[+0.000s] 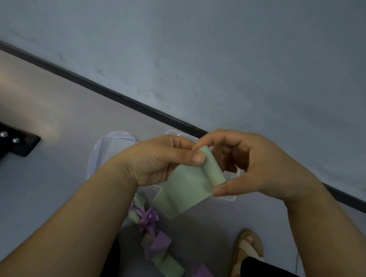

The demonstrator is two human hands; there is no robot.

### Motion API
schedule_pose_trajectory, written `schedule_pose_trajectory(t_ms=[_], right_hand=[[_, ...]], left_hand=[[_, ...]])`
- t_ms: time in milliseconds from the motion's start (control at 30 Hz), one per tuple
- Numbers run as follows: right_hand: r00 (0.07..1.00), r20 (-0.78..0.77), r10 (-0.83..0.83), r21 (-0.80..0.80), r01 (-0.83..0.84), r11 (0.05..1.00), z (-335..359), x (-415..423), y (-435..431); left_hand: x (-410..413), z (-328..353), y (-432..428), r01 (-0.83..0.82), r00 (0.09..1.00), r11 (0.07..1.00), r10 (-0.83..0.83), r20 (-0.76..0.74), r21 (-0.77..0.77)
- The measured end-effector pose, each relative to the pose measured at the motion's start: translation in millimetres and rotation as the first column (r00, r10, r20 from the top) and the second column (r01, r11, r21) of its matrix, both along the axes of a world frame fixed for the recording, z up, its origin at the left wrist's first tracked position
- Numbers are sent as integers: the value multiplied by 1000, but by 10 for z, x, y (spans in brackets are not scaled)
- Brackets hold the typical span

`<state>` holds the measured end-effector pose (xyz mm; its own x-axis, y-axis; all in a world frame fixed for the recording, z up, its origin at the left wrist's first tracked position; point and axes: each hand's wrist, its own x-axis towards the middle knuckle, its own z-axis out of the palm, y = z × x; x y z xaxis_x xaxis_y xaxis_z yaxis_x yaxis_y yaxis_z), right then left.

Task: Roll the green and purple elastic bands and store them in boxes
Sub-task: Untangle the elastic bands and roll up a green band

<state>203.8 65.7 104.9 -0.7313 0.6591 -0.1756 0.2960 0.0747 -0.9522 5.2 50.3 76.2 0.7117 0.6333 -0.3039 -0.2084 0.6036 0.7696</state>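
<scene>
Early going, I'd judge: the left hand (162,160) and right hand (250,163) pinch a green band (186,187) above the clear boxes (105,147), its top edge barely rolled. Loose green and purple bands (159,245) wait below.

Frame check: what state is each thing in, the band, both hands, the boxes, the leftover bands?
Green band: held up, top end partly rolled, rest hanging flat.
Left hand: pinches one end of the roll.
Right hand: pinches the other end.
Left clear box, right clear box: behind the hands, open or lidded unclear.
Leftover bands: green and purple, loose in a heap, not boxed.
</scene>
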Motion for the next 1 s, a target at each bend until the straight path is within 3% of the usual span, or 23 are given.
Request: schedule_pose_trajectory(t_ms=[333,600,767,1000], right_hand=[[999,41,-30,22,29,999,-8,11,20],[949,-20,-315,-179,306,935,-101,-60,46],[865,-22,-501,-71,498,864,-167,-185,26],[828,-81,-555,28,558,829,-198,-219,34]], left_hand=[[35,-11,6,-129,983,990,135,-124,56],[47,-67,74,-436,875,897,441,-201,74],[90,-61,83,-557,804,822,569,-171,118],[124,-32,75,-597,732,757,649,-206,265]])
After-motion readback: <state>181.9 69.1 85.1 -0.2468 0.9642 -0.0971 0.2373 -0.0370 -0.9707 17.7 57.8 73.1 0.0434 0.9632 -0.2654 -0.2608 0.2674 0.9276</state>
